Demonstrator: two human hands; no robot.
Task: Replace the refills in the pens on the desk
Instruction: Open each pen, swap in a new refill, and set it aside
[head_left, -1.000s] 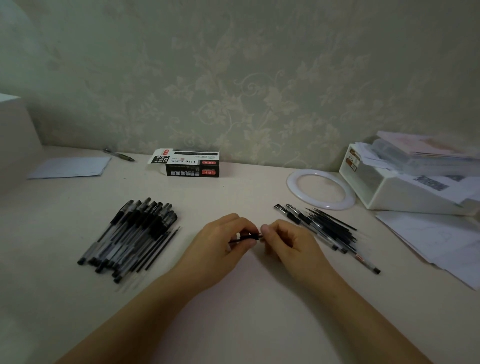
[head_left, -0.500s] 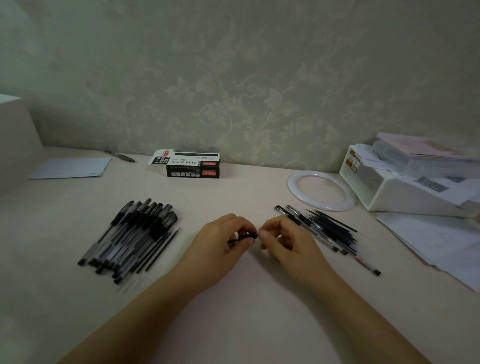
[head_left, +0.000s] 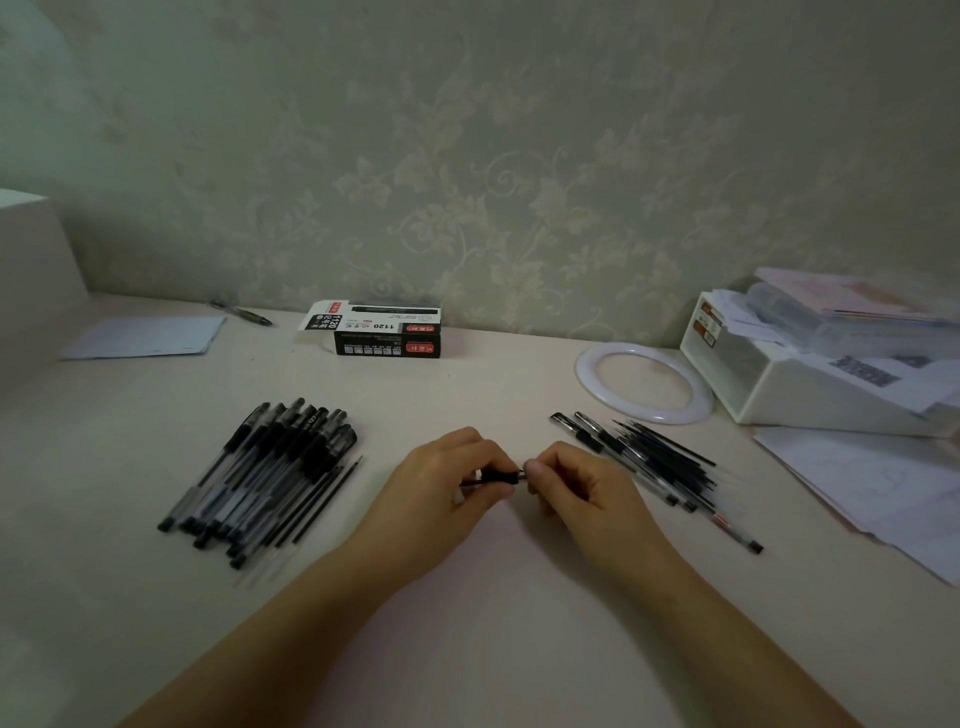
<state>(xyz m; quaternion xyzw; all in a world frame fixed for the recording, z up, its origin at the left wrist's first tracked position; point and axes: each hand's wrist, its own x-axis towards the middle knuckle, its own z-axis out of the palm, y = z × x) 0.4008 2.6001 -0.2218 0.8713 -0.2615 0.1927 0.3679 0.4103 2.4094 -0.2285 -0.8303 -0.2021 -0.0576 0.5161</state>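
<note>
While resting on the desk (head_left: 493, 649), both hands, left (head_left: 441, 488) and right (head_left: 582, 483), pinch 1 black pen (head_left: 500, 476).

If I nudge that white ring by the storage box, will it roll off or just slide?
The white ring lies flat on the desk, so it would probably slide rather than roll. It looks thin and hollow in the middle, so likely light. Its rim looks smooth, so it may skid easily toward the white box beside it.
</note>
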